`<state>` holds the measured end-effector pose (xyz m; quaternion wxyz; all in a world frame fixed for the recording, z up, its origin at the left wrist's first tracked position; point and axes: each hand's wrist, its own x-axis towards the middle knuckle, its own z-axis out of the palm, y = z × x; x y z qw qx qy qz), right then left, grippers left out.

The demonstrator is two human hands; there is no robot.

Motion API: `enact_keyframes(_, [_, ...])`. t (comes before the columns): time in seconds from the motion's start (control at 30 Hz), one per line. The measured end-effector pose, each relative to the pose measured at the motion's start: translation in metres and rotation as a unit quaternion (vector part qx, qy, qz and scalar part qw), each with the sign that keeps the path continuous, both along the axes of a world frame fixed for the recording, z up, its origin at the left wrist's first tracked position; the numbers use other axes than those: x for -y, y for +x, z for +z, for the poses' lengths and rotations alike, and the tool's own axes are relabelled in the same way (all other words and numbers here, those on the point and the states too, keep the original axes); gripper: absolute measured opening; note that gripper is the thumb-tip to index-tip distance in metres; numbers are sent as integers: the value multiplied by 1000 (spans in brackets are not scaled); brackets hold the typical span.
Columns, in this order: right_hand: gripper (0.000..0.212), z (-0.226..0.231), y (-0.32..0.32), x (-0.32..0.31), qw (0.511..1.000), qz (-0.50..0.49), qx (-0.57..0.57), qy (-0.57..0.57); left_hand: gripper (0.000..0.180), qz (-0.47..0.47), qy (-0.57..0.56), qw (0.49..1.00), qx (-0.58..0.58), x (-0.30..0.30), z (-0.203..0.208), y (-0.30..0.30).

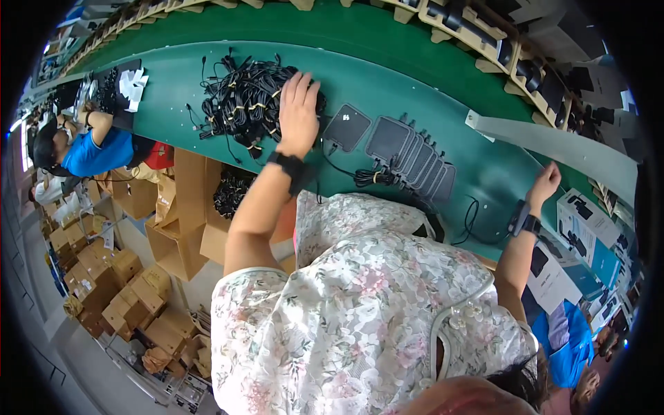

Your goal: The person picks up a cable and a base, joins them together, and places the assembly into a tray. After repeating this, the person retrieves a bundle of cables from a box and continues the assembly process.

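Note:
My left hand lies over the right side of a pile of black cables, fingers stretched out. Pale ties bundle many of these cables. Beside the pile, one dark flat rectangular device lies alone. Farther right, several similar devices overlap in a row, with a coiled black cable at their near side. My right hand is at the bench's right end with its fingers curled; whatever they hold, if anything, is hidden. Close to that wrist is a small dark object, and a loose black cable curves on the bench near it.
A pale metal bar crosses the right end of the green bench. Printed boxes stack beyond my right forearm. Open cartons stand below on the left. A co-worker in blue sits farther left. Wooden racks run along the far side.

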<state>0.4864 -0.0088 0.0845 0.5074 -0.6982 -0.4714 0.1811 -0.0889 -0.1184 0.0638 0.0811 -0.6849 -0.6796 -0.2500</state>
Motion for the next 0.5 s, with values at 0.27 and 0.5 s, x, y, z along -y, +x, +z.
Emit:
enact_keyframes(0.27, [17,7,-103,80,986,135,3,-99,30,-44,-188,976,-98,-56,-44,-83])
enact_keyframes(0.5, [28,72,-231,89,926,361,20,-110,25,-144,-98,964,201,-26,72,1])
